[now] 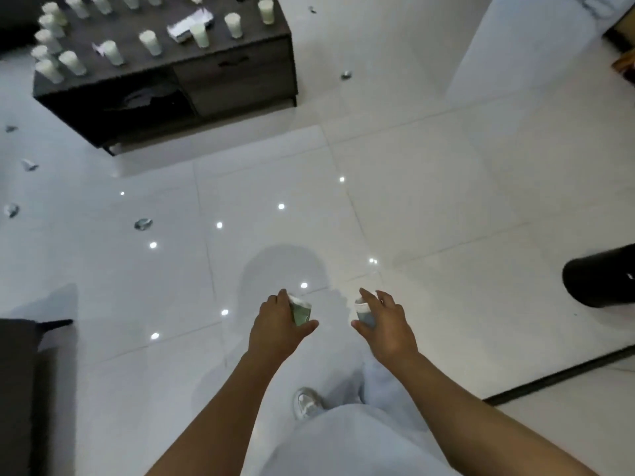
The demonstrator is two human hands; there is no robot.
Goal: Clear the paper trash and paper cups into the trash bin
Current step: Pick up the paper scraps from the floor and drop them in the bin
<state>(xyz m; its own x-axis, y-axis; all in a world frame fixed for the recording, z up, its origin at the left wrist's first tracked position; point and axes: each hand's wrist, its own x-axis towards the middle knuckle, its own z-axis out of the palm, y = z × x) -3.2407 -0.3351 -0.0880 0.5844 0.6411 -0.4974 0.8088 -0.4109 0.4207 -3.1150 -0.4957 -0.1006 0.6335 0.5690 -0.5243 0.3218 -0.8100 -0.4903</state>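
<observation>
Presently, each hand holds one paper cup above the white floor (446, 187). Left hand (275, 324): grip closed round a green cup (302, 313), thumb beneath, long axis running near-to-far, crumpled rim pointing far. Right hand (385, 326): grip partly closed on a pale cup (363, 312), fingers spread over it, rim pointing far. Far left, many cups (149, 42) stand upright on the dark counter (220, 56) with paper (189, 24). Scraps (143, 224) lie on the floor at left. Black bin (601, 276) at right edge.
</observation>
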